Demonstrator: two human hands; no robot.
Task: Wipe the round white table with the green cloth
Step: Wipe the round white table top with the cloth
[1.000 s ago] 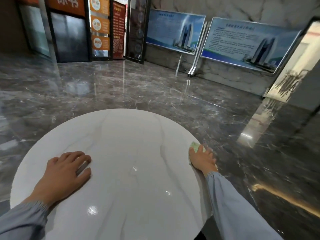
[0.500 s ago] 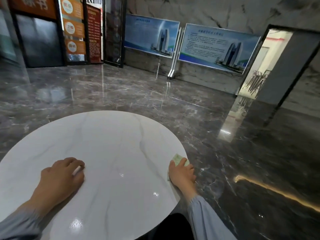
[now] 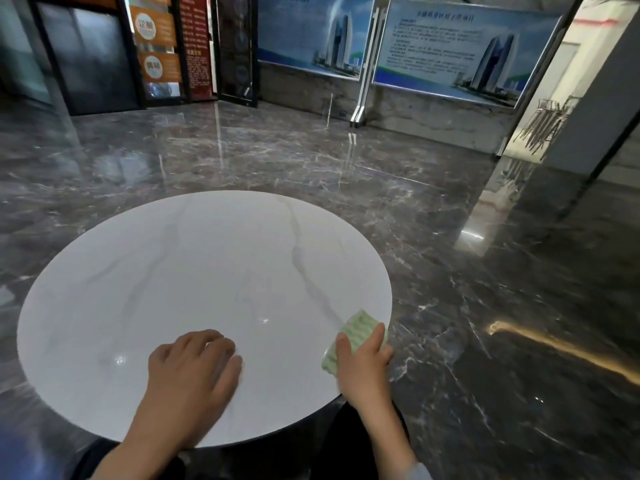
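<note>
gripping a striped green cloth (image 3: 360, 331), right hand (image 3: 364, 363) meets the glossy round table (image 3: 207, 271).

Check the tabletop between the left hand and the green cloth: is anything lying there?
Nothing. In the head view, only bare white table with a small light glint separates the left hand from the green cloth.

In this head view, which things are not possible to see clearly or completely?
All in the head view:
- Green cloth: its near part lies under the right hand.
- Whether that hand grips or only presses the cloth: the back of the hand hides this.
- Round white table: the top hides its base.
- Wall posters: text too small.
- Left hand: slightly motion-blurred.
</note>
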